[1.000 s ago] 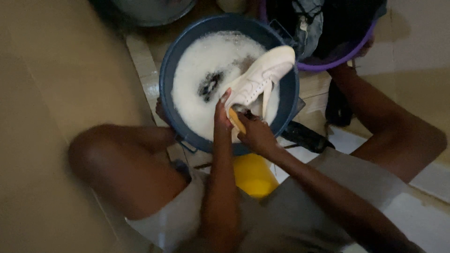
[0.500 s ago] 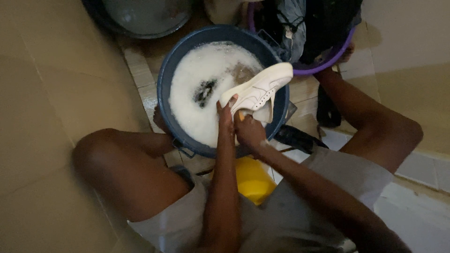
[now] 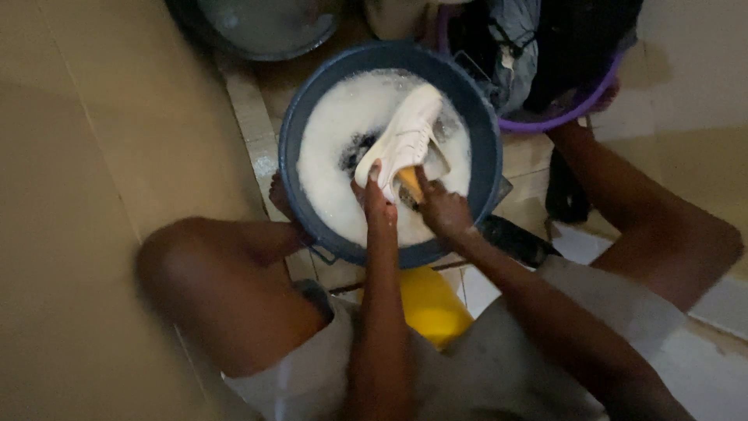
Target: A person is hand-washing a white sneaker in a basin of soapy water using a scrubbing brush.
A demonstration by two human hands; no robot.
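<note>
A white sneaker (image 3: 407,138) is held over a dark blue basin (image 3: 294,148) full of white suds. My left hand (image 3: 373,195) grips the sneaker's near end from below. Just to its right, my right hand (image 3: 440,206) is closed around a yellow scrubbing brush (image 3: 410,183) pressed against the shoe's side. A dark object (image 3: 360,144) shows in the foam beside the sneaker.
A purple tub (image 3: 557,117) with dark clothes stands at the upper right. A grey basin (image 3: 261,27) sits at the top left. A yellow stool (image 3: 432,300) is under me, and a black sandal (image 3: 518,242) lies by the basin. My bare knees flank the basin on tan tiles.
The sneaker has swung from pointing right to pointing up and away. Both hands stayed on it, and the view shifted so the basin sits lower in the frame.
</note>
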